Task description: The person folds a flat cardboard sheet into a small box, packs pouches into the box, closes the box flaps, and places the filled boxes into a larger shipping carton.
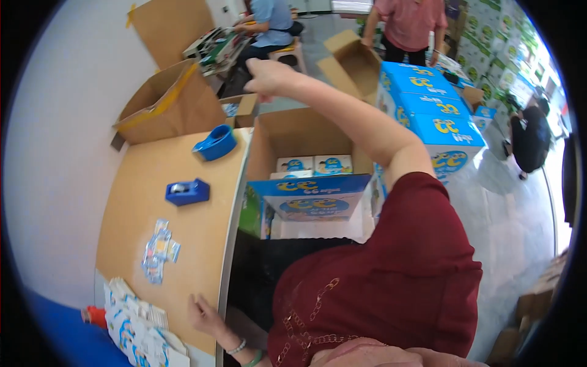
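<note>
My right hand point(269, 76) reaches far forward, past the back wall of an open brown carton point(304, 129), with its fingers curled downward; nothing shows in it. The carton holds small white and blue packs point(315, 164), and a blue printed flap point(312, 197) covers its near side. A small open brown box point(239, 107) sits just left of that hand. My left hand point(205, 315) rests on the near edge of the wooden table point(202, 232), fingers spread, holding nothing, next to a pile of white and blue packets point(137, 327).
On the table lie a blue tape dispenser point(215, 144), a smaller blue one point(187, 191) and loose sachets point(160, 251). Stacked blue cartons point(428, 101) stand right; open brown boxes point(165, 104) left. Three other people point(408, 24) are at the back and right.
</note>
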Motion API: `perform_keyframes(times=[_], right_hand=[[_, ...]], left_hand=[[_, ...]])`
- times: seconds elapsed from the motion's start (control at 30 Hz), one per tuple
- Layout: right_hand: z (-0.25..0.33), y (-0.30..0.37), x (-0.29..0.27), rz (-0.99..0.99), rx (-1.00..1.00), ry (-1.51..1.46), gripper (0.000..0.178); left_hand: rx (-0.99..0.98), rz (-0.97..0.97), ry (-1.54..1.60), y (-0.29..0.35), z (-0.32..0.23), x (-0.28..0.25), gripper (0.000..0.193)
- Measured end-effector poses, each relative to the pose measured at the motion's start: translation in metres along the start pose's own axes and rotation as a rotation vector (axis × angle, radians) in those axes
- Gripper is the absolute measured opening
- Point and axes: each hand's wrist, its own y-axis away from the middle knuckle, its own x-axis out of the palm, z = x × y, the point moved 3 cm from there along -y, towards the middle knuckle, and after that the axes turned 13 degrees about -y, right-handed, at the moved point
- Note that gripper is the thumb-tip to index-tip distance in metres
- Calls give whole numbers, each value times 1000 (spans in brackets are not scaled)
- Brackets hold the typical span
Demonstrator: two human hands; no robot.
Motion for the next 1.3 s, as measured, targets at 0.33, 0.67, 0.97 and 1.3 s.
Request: perform_keyframes(times=[0.33,0.67,0.97,1.3], right_hand=[[22,183,154,1023,-468,220,17],[-63,154,137,377,44,201,38],[-87,181,42,204,-308,418,31],[-95,221,79,327,34,321,18]], left_hand=[[-231,126,-50,12,31,-8,48],[-223,66,81,15,57,11,37],[-308,97,451,11,60,17,27],[-406,27,531,15,60,10,25]])
